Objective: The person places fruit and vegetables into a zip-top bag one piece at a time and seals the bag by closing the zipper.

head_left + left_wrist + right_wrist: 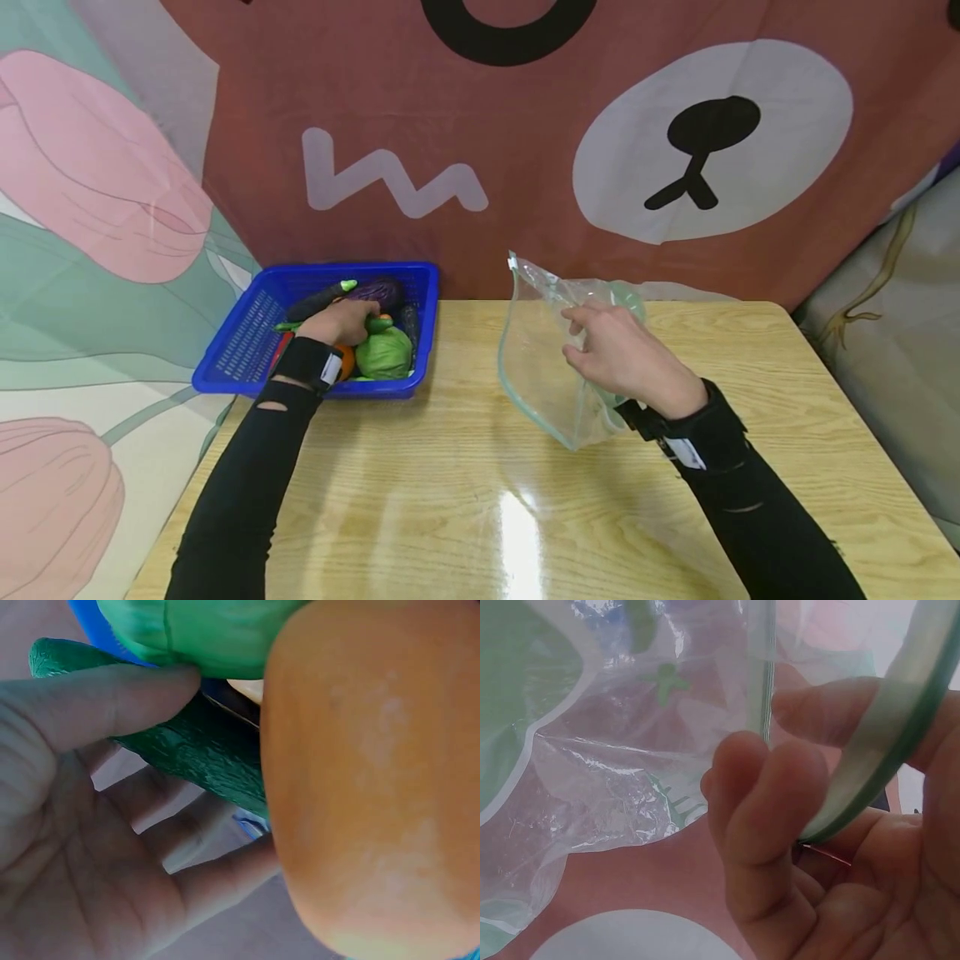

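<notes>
In the head view, my left hand (341, 323) reaches into the blue basket (225, 382). It pinches a green cucumber (202, 754), thumb on the near side and fingers behind it in the left wrist view. A green cabbage (384, 354) and an orange vegetable (367, 780) lie right beside that cucumber. On the right, my right hand (630, 354) holds a clear zip bag (536, 358) by its upper part, the bag's mouth facing left. The bag's green-lined edge (889, 765) passes between my curled fingers and thumb in the right wrist view.
A dark eggplant (315, 302) and a round purple vegetable (381, 292) lie at the back of the basket. Basket and bag are on a wooden table (450, 500). A printed cloth (525, 167) hangs right behind the table's far edge.
</notes>
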A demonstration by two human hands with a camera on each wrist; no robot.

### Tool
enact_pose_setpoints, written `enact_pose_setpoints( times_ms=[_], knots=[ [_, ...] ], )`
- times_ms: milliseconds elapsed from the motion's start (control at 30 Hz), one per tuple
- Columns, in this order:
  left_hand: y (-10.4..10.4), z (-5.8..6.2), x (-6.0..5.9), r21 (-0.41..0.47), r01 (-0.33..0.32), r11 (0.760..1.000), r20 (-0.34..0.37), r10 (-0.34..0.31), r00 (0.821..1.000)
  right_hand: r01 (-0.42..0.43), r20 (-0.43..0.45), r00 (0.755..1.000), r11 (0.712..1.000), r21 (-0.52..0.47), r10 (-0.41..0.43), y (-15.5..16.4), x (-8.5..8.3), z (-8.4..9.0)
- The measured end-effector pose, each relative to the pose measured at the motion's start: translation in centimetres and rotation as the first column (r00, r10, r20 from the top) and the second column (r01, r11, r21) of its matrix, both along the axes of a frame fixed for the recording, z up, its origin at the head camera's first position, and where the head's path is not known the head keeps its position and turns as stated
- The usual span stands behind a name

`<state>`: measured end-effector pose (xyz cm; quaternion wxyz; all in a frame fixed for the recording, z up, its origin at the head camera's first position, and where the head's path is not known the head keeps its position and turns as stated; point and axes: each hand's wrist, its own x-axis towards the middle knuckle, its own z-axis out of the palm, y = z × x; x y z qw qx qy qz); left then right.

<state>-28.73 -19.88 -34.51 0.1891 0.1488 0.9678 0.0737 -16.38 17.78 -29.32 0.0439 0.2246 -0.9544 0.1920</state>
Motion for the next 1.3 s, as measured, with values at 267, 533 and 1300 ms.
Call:
enact_pose_setpoints(
  times_ms=[267,533,1300],
  knots=[
    [-1.0,0.6,0.8,0.033,0.066,0.997,-0.103,-0.062,0.993,0.002,0.033,0.999,1.000,-0.007,-0.002,0.0,0.3,0.2],
    [-0.6,2.6,2.1,0.253,0.102,0.962,-0.346,-0.008,0.938,0.013,0.044,0.999,1.000,-0.025,-0.012,0.2,0.5,0.2],
    [3.7,6.2,8.4,0.951,0.277,0.141,-0.310,0.454,0.835,0.035,0.033,0.999,0.997,-0.062,-0.033,0.9,0.5,0.1]
  ],
)
